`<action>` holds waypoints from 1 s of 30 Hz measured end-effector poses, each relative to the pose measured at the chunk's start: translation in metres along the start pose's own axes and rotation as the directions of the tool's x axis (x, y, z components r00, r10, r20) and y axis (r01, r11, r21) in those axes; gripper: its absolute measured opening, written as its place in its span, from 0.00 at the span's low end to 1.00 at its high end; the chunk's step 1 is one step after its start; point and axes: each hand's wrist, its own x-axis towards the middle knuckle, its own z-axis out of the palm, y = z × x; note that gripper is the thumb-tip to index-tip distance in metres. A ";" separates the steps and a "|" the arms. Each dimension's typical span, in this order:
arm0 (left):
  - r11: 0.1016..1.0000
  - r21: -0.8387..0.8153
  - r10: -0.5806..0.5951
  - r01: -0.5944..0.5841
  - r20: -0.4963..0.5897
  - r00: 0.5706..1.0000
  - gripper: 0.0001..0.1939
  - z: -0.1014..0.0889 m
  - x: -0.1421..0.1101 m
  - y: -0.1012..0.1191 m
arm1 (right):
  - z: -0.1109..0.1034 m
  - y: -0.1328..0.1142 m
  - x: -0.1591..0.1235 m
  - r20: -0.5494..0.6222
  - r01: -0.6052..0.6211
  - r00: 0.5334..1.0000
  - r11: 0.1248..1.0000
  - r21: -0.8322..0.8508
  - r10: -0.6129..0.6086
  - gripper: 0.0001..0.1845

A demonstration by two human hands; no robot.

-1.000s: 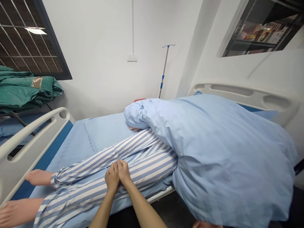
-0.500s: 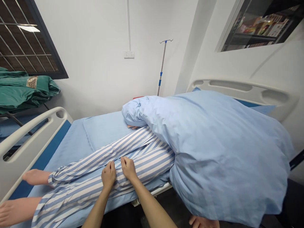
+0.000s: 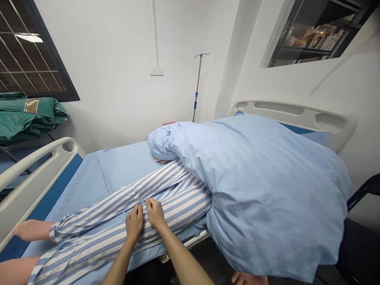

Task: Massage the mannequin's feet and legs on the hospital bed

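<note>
A figure lies on the bed in blue-and-white striped pyjama trousers (image 3: 181, 200), with bare feet (image 3: 32, 230) towards the lower left. A pale blue quilt (image 3: 267, 198) covers the upper body, and fingers (image 3: 162, 160) show beneath its near fold. My left hand (image 3: 134, 222) and my right hand (image 3: 154, 213) sit side by side on the trousers at thigh level, their fingers pinching the striped cloth. Another person's hand (image 3: 247, 279) shows below the quilt at the bottom edge.
A white bed side rail (image 3: 32, 164) runs along the left, and a white bed end (image 3: 293, 111) stands at the far right. A blue mattress (image 3: 80, 190) lies under the figure. An IV pole (image 3: 197, 85) stands by the wall, and green folded cloth (image 3: 29, 114) sits at left.
My view has swung, so the room slides left in the picture. My hands, touching a second ago, parted and now sit slightly apart. More of the hand below the quilt shows.
</note>
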 end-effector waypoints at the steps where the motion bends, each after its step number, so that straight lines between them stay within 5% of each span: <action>1: 1.000 -0.010 0.000 0.000 0.004 1.000 0.18 0.000 0.000 -0.002 | -0.002 -0.002 0.001 0.022 0.003 1.000 1.000 -0.011 -0.002 0.23; 9: 1.000 -0.025 0.001 -0.001 0.000 1.000 0.19 -0.003 -0.002 -0.005 | -0.042 -0.007 0.008 0.067 0.064 0.996 0.993 -0.097 -0.057 0.24; 15: 0.997 -0.037 -0.066 0.065 -0.023 0.998 0.19 -0.004 -0.001 0.009 | -0.045 0.010 -0.003 -0.006 0.051 0.999 0.989 -0.140 -0.052 0.23; 21: 0.965 -0.254 -0.076 0.060 -0.055 0.996 0.18 0.034 0.007 0.050 | -0.044 0.015 0.004 -0.042 0.005 0.999 1.000 0.016 -0.004 0.24; 25: 0.987 -0.140 -0.089 0.084 -0.025 0.996 0.14 0.055 0.002 0.057 | -0.041 0.018 0.006 -0.069 -0.049 0.996 0.994 0.094 0.056 0.24; 30: 0.988 -0.024 -0.154 0.154 0.000 0.988 0.15 0.053 -0.002 0.059 | -0.054 0.012 0.009 -0.005 -0.011 1.000 1.000 -0.017 0.011 0.24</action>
